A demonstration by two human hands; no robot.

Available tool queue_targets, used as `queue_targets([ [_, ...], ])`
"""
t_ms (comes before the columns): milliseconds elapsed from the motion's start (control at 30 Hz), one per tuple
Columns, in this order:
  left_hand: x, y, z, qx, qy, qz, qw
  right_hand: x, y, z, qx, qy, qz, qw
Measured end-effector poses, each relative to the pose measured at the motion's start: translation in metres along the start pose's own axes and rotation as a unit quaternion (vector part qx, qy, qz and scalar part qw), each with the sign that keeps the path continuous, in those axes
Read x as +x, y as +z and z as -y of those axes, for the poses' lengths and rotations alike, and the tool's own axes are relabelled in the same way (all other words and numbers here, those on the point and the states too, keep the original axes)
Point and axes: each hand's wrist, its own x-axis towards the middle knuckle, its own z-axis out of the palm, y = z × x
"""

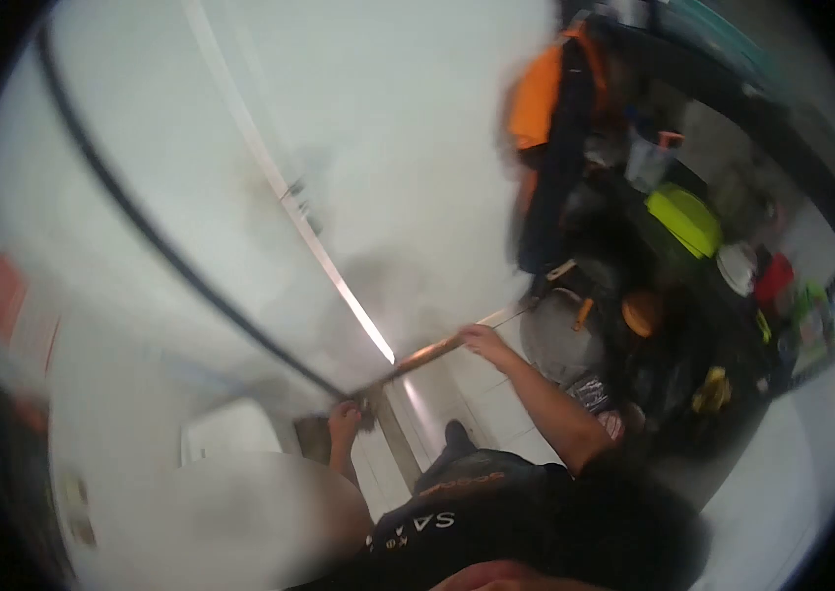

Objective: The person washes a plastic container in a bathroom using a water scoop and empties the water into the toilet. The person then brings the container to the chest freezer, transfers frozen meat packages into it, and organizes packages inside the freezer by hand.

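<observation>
A black cloth short-sleeved shirt (536, 517) bears blurred white lettering (432, 525) across its front, partly legible as "SA". Nearer the shirt's hem runs a smaller line of orange lettering (472, 481). Beyond that hem shows a dark, rounded shoe tip (456, 433).
</observation>
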Motion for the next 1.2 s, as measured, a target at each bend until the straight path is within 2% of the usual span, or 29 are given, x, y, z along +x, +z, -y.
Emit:
queue_targets([
  [33, 0.081, -0.008, -0.001, 0.221, 0.180, -0.026, 0.958, 0.044, 0.026, 0.047, -0.024, -0.016, 0.012, 1.000],
  [67, 0.145, 0.000, 0.008, 0.407, 0.348, -0.059, 0.843, 0.110, 0.049, 0.049, -0.020, -0.084, 0.051, 0.995],
  [100, 0.167, 0.005, -0.083, 0.033, 0.088, -0.087, 0.992, 0.142, 0.079, 0.092, 0.003, -0.121, 0.066, 0.991],
  [133, 0.192, 0.000, -0.154, -0.032, 0.073, -0.094, 0.992, 0.174, 0.109, 0.135, 0.015, -0.135, 0.071, 0.988],
  [167, 0.238, 0.006, -0.178, 0.001, 0.140, -0.131, 0.981, 0.203, 0.129, 0.168, 0.063, -0.104, 0.115, 0.986],
  [200, 0.279, 0.008, -0.195, 0.033, 0.205, -0.171, 0.963, 0.211, 0.141, 0.216, -0.038, -0.163, 0.109, 0.980],
  [233, 0.295, 0.017, -0.228, 0.035, 0.210, -0.160, 0.964, 0.243, 0.158, 0.232, -0.059, -0.222, 0.066, 0.971],
  [300, 0.303, 0.031, -0.307, -0.009, 0.176, -0.241, 0.954, 0.267, 0.170, 0.286, -0.027, -0.170, 0.062, 0.983],
  [333, 0.317, 0.041, -0.314, -0.009, 0.183, -0.240, 0.953, 0.301, 0.181, 0.291, -0.025, -0.175, 0.057, 0.983],
  [400, 0.349, 0.055, -0.318, 0.003, 0.242, -0.303, 0.922, 0.366, 0.204, 0.288, -0.160, -0.261, -0.028, 0.952],
  [433, 0.363, 0.061, -0.307, 0.016, 0.256, -0.298, 0.919, 0.377, 0.205, 0.290, -0.165, -0.265, -0.026, 0.949],
  [533, 0.375, 0.072, -0.291, -0.101, 0.183, -0.296, 0.932, 0.400, 0.210, 0.294, -0.159, -0.212, 0.000, 0.964],
  [600, 0.381, 0.080, -0.291, -0.064, 0.191, -0.354, 0.913, 0.410, 0.220, 0.287, -0.194, -0.203, -0.016, 0.960],
  [633, 0.376, 0.077, -0.286, -0.024, 0.199, -0.410, 0.890, 0.414, 0.218, 0.283, -0.241, -0.267, 0.007, 0.933],
  [667, 0.379, 0.076, -0.287, -0.049, 0.152, -0.395, 0.905, 0.416, 0.217, 0.279, -0.282, -0.332, 0.024, 0.900],
  [700, 0.383, 0.075, -0.298, -0.075, 0.123, -0.405, 0.903, 0.416, 0.213, 0.282, -0.173, -0.276, 0.059, 0.944],
  [733, 0.380, 0.071, -0.314, -0.023, 0.103, -0.428, 0.897, 0.418, 0.213, 0.287, -0.077, -0.183, 0.109, 0.974],
  [800, 0.393, 0.066, -0.312, 0.022, 0.048, -0.489, 0.871, 0.422, 0.210, 0.293, 0.087, -0.018, 0.185, 0.979],
  [833, 0.390, 0.062, -0.325, 0.062, -0.003, -0.484, 0.873, 0.415, 0.206, 0.307, 0.088, 0.000, 0.193, 0.977],
  [867, 0.392, 0.059, -0.322, 0.178, -0.063, -0.461, 0.867, 0.406, 0.200, 0.322, 0.092, 0.020, 0.189, 0.977],
  [900, 0.392, 0.055, -0.323, 0.117, 0.032, -0.483, 0.867, 0.405, 0.200, 0.325, 0.109, 0.039, 0.206, 0.972],
  [933, 0.389, 0.049, -0.329, 0.049, 0.040, -0.455, 0.888, 0.403, 0.199, 0.325, 0.127, 0.059, 0.215, 0.967],
  [1000, 0.401, 0.041, -0.311, -0.077, 0.135, -0.417, 0.895, 0.396, 0.197, 0.331, 0.141, 0.101, 0.243, 0.954],
  [1033, 0.401, 0.039, -0.312, -0.167, 0.135, -0.379, 0.900, 0.396, 0.198, 0.332, 0.168, 0.128, 0.246, 0.946],
  [1067, 0.392, 0.031, -0.326, -0.103, 0.093, -0.365, 0.921, 0.398, 0.200, 0.330, 0.193, 0.128, 0.268, 0.935],
  [1100, 0.390, 0.026, -0.323, -0.142, 0.088, -0.321, 0.932, 0.400, 0.203, 0.327, 0.217, 0.131, 0.291, 0.922],
  [1133, 0.394, 0.027, -0.311, -0.114, 0.177, -0.347, 0.914, 0.401, 0.209, 0.325, 0.232, 0.141, 0.270, 0.924],
  [1167, 0.399, 0.029, -0.294, -0.086, 0.155, -0.345, 0.921, 0.407, 0.211, 0.315, 0.265, 0.122, 0.291, 0.911],
  [1200, 0.408, 0.036, -0.278, -0.138, 0.123, -0.364, 0.913, 0.411, 0.215, 0.308, 0.282, 0.134, 0.290, 0.905],
])
